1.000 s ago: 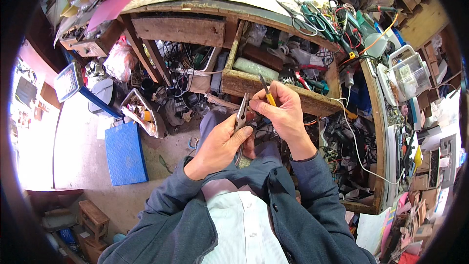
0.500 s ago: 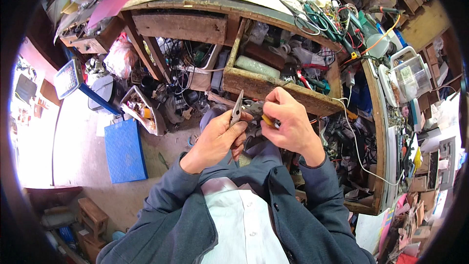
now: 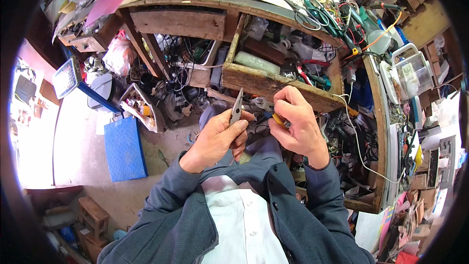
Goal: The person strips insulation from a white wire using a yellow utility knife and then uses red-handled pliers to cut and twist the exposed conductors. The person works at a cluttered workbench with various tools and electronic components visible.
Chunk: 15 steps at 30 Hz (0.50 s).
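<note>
My left hand (image 3: 219,139) is closed around a pair of long-nose pliers (image 3: 237,109), whose pointed metal jaws stick up past the thumb and look closed. Above my lap, to the right of it, my right hand (image 3: 302,128) is curled with its fingertips pinched on a small tool with a yellow handle (image 3: 279,119). Most of that tool is hidden in the fingers, so its kind cannot be made out. A gap separates the two hands. Beyond them stands an open wooden drawer (image 3: 273,87) of the workbench.
Loose tools and wires crowd the bench top, scissors (image 3: 299,11) among them. Below the drawer and at right lie tangled cables and a white cord (image 3: 355,143). On the floor at left stand a blue platform scale (image 3: 125,149) and an open bin (image 3: 155,123) of scraps. A clear-lidded container (image 3: 410,77) sits far right.
My right hand has moved to the right, away from my left hand, taking the yellow-handled tool with it. My left hand with the pliers has hardly moved.
</note>
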Motion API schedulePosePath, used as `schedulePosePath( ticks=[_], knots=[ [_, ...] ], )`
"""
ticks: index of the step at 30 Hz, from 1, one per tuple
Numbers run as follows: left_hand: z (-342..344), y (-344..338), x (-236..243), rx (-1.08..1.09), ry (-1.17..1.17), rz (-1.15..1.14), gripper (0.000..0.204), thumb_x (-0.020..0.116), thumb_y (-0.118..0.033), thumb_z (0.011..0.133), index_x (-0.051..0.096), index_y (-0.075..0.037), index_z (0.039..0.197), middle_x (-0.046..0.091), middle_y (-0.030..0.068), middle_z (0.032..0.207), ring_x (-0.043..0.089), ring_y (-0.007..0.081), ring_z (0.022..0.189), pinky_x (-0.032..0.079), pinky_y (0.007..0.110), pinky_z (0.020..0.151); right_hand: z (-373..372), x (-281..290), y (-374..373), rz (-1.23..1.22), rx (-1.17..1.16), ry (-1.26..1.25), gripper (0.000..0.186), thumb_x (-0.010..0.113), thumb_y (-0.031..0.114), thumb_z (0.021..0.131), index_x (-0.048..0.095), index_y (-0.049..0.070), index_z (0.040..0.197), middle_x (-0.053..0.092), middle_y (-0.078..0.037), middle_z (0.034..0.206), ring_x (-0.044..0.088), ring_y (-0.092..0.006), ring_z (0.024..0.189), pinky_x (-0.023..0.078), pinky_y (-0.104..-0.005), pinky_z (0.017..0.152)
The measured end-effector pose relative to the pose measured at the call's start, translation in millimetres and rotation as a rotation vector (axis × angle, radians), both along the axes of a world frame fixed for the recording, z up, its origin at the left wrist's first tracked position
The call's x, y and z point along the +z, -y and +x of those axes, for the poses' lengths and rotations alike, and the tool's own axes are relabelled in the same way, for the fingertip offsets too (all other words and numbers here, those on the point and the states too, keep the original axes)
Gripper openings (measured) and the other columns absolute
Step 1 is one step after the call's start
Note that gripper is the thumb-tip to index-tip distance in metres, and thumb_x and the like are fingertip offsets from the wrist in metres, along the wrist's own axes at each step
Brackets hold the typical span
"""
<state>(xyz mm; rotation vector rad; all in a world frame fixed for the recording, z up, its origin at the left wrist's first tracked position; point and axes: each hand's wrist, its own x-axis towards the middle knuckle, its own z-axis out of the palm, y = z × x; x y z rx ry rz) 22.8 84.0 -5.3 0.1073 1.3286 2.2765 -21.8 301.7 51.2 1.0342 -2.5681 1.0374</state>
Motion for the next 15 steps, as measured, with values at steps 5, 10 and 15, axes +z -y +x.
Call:
schedulePosePath(
  ticks=[5, 10, 15],
  knots=[
    [4, 1, 10, -0.068, 0.083, 0.051, 0.024, 0.045, -0.017, 0.109, 0.048, 0.0, 0.127, 0.046, 0.0013, 0.072, 0.05, 0.0132, 0.057, 0.049, 0.031, 0.052, -7, -12, 11, 0.157, -0.051, -0.31, 0.019, 0.069, 0.005, 0.063, 0.054, 0.006, 0.074, 0.052, -0.009, 0.083, 0.054, -0.0298, 0.076, 0.045, -0.04, 0.064],
    [6, 2, 14, -0.096, 0.11, 0.069, 0.025, 0.045, -0.017, 0.109, 0.048, 0.002, 0.126, 0.046, 0.0015, 0.071, 0.051, 0.0136, 0.056, 0.049, 0.031, 0.051, -9, -13, 11, 0.24, -0.063, -0.392, 0.018, 0.07, 0.008, 0.063, 0.055, 0.008, 0.074, 0.051, -0.007, 0.08, 0.054, -0.0273, 0.075, 0.045, -0.0383, 0.063],
    [7, 6, 16, -0.139, 0.121, 0.076, 0.026, 0.045, -0.018, 0.11, 0.047, 0.003, 0.125, 0.046, 0.0016, 0.071, 0.05, 0.0135, 0.055, 0.048, 0.03, 0.05, -10, -7, 12, 0.299, -0.044, -0.451, 0.018, 0.071, 0.011, 0.065, 0.056, 0.009, 0.075, 0.051, -0.007, 0.08, 0.054, -0.0266, 0.075, 0.045, -0.0384, 0.064]
  ],
)
